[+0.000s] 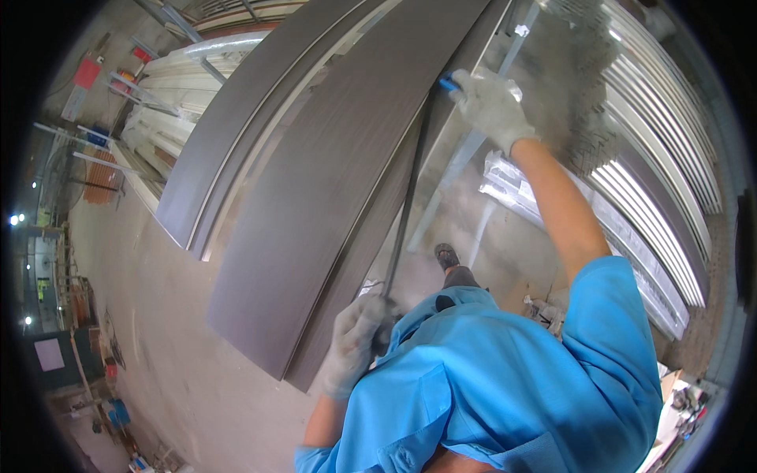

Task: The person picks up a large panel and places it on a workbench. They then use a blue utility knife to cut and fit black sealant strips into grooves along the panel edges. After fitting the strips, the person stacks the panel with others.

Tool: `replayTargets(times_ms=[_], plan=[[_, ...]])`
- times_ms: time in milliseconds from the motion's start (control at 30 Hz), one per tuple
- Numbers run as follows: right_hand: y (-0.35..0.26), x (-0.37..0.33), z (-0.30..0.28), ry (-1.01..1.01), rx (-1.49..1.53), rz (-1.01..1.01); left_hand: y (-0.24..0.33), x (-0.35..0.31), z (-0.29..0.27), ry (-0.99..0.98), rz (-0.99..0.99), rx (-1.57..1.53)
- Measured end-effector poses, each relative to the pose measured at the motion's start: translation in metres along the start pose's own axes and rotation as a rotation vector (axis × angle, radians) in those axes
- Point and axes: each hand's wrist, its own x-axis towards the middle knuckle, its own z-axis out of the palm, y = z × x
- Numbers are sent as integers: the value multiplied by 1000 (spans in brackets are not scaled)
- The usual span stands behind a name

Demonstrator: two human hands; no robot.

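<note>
A long grey wood-grain panel (331, 165) stretches away from me, with a second grey board edge (347, 303) along its right side. A narrow black strip (406, 201) runs beside that edge between my two gloved hands. My left hand (352, 339), closed, is at the strip's near end by my waist, next to a dark bundle (384, 325) whose kind I cannot make out. My right hand (493, 106) reaches far forward, fingers closed around a small blue object (449, 83) at the strip's far end; most of it is hidden by the glove.
To the left lies another grey panel (229, 150). Stacked pale profiles (162, 118) fill the far left. On the right stand racked white and grey lengths (639, 213) and plastic-wrapped pieces (512, 181). My foot (446, 255) is on the concrete floor (150, 315).
</note>
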Motion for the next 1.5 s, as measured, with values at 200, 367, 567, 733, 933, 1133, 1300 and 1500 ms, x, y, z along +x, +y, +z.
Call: replayTargets(times_ms=[200, 367, 567, 733, 933, 1133, 1300, 1500], plan=[[-97, -101, -8, -105, 57, -63, -5, -8, -20, -133, 143, -43], [-121, -108, -7, -3, -8, -36, 2, -60, -60, -230, 129, 54], [-108, -104, 4, 25, 30, -46, -23, -133, -113, 75, 142, 284], [-99, -101, 6, -1, 70, -71, -49, -155, -136, 280, 198, 310], [-98, -101, 9, 16, 86, -79, -43, -145, -163, 310, 138, 261], [-108, -109, 3, 26, 80, -49, -25, -136, -189, 283, 123, 490], [-113, -112, 8, 78, 85, -40, -29, -124, -196, 259, 168, 166], [-109, -114, 21, 112, -144, -66, -50, -119, -195, 241, 702, 701]])
